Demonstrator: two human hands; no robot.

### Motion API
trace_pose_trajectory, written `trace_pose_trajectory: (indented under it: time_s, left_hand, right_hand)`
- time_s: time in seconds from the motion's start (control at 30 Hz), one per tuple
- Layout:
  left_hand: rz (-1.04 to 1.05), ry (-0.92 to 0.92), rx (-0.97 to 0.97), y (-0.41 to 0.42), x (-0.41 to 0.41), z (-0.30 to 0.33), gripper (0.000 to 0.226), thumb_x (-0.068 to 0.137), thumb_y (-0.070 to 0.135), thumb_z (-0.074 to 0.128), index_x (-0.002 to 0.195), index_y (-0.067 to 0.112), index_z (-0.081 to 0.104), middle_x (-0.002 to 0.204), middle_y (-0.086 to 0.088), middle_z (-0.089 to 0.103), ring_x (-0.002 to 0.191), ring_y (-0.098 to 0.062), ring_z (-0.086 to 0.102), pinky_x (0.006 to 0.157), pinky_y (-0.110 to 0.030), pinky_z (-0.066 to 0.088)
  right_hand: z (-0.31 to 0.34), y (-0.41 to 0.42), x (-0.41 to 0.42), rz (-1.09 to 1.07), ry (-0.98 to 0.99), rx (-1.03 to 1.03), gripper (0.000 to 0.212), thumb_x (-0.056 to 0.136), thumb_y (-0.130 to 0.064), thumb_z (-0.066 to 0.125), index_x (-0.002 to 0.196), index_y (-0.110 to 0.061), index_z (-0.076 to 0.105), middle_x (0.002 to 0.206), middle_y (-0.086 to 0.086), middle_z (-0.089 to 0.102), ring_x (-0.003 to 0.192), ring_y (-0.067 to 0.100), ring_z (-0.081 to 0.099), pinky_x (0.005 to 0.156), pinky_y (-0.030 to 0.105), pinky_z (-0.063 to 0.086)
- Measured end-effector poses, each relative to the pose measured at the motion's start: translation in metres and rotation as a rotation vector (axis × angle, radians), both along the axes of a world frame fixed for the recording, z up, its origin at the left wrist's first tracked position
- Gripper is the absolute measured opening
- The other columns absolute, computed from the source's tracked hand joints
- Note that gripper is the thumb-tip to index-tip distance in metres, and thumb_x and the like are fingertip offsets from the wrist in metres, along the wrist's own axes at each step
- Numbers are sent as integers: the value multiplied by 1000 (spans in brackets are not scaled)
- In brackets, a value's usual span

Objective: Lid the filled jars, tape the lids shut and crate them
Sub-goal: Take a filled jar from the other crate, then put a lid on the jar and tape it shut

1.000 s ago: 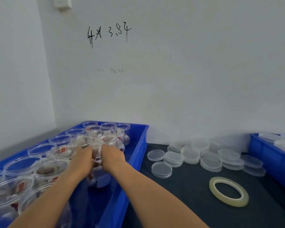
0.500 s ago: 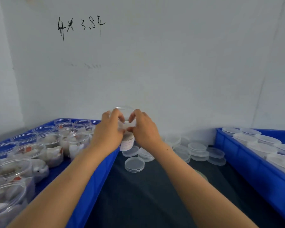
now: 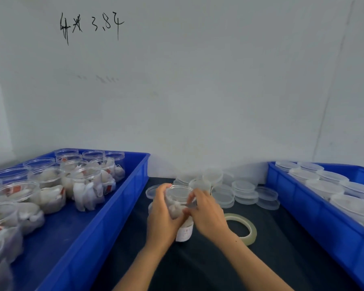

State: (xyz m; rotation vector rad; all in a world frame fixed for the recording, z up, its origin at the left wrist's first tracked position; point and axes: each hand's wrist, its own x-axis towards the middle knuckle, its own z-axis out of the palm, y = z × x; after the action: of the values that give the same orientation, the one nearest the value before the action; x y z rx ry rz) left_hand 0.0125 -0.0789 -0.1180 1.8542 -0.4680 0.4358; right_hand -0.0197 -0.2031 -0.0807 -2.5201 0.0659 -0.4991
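Gripping a clear filled jar (image 3: 178,203) from both sides, left hand (image 3: 163,215) is curling round its wall while right hand (image 3: 206,213) is pinching near the rim. Jar is sitting over the dark table (image 3: 198,265), white-labelled, stuffed with white packets, between two blue crates, tape roll (image 3: 243,227) just beside.

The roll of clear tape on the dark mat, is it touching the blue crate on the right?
Apart. The head view shows dark mat between the roll of clear tape and the blue crate.
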Motion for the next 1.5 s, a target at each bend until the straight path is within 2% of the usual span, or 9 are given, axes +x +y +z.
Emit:
trace_pose_trajectory:
  time_s: [0.17, 0.23, 0.33, 0.43, 0.57, 0.73, 1.0, 1.3, 1.5]
  left_hand:
    - [-103, 240, -115, -2, 19, -39, 100, 57, 13, 92, 128, 33, 23, 130, 2, 53, 111, -11, 57, 91, -31, 52]
    - [-77, 208, -165, 0, 24, -49, 92, 53, 17, 94, 119, 34, 32, 123, 6, 57, 102, -2, 60, 83, -26, 53]
    - [-28, 177, -289, 6, 28, -52, 93, 51, 20, 96, 116, 42, 35, 120, 15, 54, 100, 4, 58, 81, -23, 50]
    - [69, 98, -339, 10, 31, -47, 101, 51, 20, 95, 126, 40, 30, 129, 7, 48, 114, -12, 51, 96, -39, 47]
    - [225, 17, -428, 17, 34, -43, 105, 50, 17, 95, 131, 41, 33, 140, 2, 44, 122, -21, 46, 99, -48, 45]
    - [338, 1, -379, 21, 39, -46, 112, 43, 14, 97, 139, 27, 41, 138, -7, 45, 113, -17, 46, 91, -41, 45]
    - [317, 53, -358, 18, 37, -47, 110, 42, 12, 97, 136, 24, 43, 129, -2, 46, 107, -18, 46, 88, -37, 43]
    - [134, -1, -95, 10, 19, -40, 94, 45, 33, 96, 112, 33, 31, 113, 13, 48, 97, -12, 53, 68, -17, 40]
    - [-5, -74, 202, 4, 3, -35, 93, 43, 56, 89, 111, 54, 25, 113, 32, 43, 101, 6, 51, 69, -7, 40]
  right_hand:
    - [-9, -5, 9, 97, -20, 12, 20, 88, -45, 59, 93, -35, 43, 109, -12, 50, 89, 17, 62, 78, 37, 48]
    - [-8, -8, 19, 121, -72, 222, 19, 92, -53, 49, 93, -35, 43, 103, -12, 55, 82, 13, 64, 74, 37, 51]
    - [-21, -14, 47, 49, -106, 609, 7, 99, -28, 49, 94, -28, 46, 94, 3, 60, 77, 23, 64, 78, 44, 54]
    - [-51, -6, 76, 126, -6, 519, 20, 92, -9, 62, 103, -17, 48, 102, 7, 58, 95, 24, 60, 81, 26, 51]
    - [-85, 18, 107, 138, 50, 274, 40, 88, -22, 61, 124, -21, 43, 124, -1, 53, 116, 20, 50, 94, 34, 42]
    - [-93, 38, 125, -18, 79, -89, 61, 91, -39, 47, 143, -22, 21, 144, -2, 32, 132, 23, 34, 101, 39, 29]
    - [-75, 19, 100, 7, 135, -253, 63, 86, -42, 51, 142, -24, 27, 138, 7, 34, 125, 30, 38, 103, 41, 32]
    - [-62, -50, 22, 25, 149, -162, 89, 74, -57, 66, 143, -31, 17, 134, -2, 38, 123, 20, 39, 105, 36, 34]
    - [-67, -75, -9, 183, -104, 233, 95, 67, -20, 82, 130, -45, 16, 133, -13, 32, 127, 2, 38, 99, 15, 37]
